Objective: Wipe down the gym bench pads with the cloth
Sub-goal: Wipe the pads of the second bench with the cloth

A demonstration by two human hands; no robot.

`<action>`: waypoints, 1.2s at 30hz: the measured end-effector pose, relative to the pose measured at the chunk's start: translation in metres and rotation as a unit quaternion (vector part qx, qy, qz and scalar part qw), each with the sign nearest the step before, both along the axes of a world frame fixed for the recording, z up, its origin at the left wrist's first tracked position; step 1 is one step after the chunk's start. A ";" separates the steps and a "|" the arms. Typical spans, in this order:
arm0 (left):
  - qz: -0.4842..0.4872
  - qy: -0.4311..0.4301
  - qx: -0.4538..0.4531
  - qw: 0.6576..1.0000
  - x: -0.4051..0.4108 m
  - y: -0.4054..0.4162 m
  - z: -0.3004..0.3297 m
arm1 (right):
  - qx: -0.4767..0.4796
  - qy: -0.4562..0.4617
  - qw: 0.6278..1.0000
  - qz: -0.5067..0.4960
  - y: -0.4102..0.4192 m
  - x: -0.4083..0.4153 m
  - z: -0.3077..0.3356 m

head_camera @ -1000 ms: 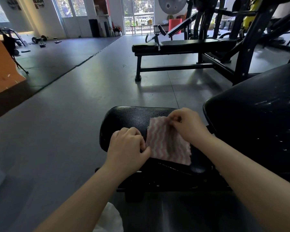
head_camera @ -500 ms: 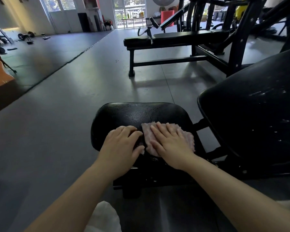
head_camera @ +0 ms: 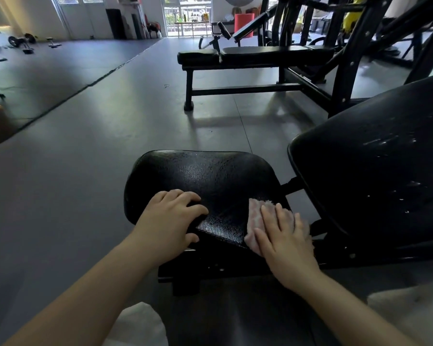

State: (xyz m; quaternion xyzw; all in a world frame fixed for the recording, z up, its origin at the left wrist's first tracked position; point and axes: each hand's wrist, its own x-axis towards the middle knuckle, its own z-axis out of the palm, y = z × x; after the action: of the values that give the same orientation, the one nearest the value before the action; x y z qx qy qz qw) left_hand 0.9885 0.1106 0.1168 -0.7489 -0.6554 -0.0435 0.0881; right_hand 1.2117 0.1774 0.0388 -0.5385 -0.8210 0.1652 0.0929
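Note:
A black seat pad (head_camera: 210, 176) of a gym bench lies in front of me, with the larger black back pad (head_camera: 375, 166) rising at the right. A pink-and-white striped cloth (head_camera: 254, 221) lies on the seat pad's near right corner. My right hand (head_camera: 283, 236) presses flat on the cloth with straight fingers. My left hand (head_camera: 171, 218) rests on the near left part of the seat pad, fingers loosely bent, thumb over the front edge. The cloth is mostly hidden under my right hand.
A second black flat bench (head_camera: 253, 56) stands further back on the grey floor (head_camera: 60, 171), with black machine frames (head_camera: 345, 58) at the right. Dumbbells (head_camera: 23, 41) lie far left near the wall. The bench's black base frame (head_camera: 210, 268) sits below the pad.
The cloth was held up by both hands, then laid on the pad. My right hand has slid it from the pad's middle to the near right corner; my left hand stayed on the pad.

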 end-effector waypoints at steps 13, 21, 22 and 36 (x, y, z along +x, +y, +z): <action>0.015 -0.013 -0.007 1.000 0.001 -0.003 0.008 | -0.047 -0.070 0.995 0.055 0.029 -0.041 0.044; 0.065 -0.020 -0.019 0.997 -0.019 -0.011 0.018 | 0.018 -0.111 0.972 0.204 -0.013 -0.018 0.040; 0.074 -0.024 -0.010 0.997 -0.024 -0.014 0.020 | 0.019 -0.109 0.973 0.204 -0.011 -0.022 0.040; 0.236 -0.098 0.044 0.966 -0.066 -0.037 0.025 | 0.020 -0.045 0.971 0.233 0.007 -0.191 0.080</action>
State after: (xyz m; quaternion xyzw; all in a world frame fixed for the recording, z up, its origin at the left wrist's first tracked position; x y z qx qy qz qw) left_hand 0.9228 0.0739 0.1420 -0.5602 -0.8166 -0.1234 0.0638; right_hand 1.0211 0.1841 0.1183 -0.3371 -0.9304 0.1413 0.0258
